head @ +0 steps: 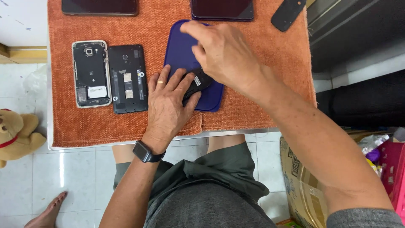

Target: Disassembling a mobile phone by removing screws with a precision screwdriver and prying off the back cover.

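At the desk's (pixel 126 141) near edge, the left hand (pixel 168 105) lies flat, fingers spread, pinning a small black device (pixel 196 84) on a blue mat (pixel 181 50). The right hand (pixel 223 52) arches over it, fingers bent down; its grip is hidden. The glossy, curved device could likely skid off the mat if pressed unevenly. Two opened phones (pixel 109 76) lie left on the orange cloth (pixel 261 55), with dark screens (pixel 222 9) beyond.

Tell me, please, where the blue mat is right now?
In the head view, the blue mat lies mid-table on the orange cloth, under both hands, right of the opened black phone.
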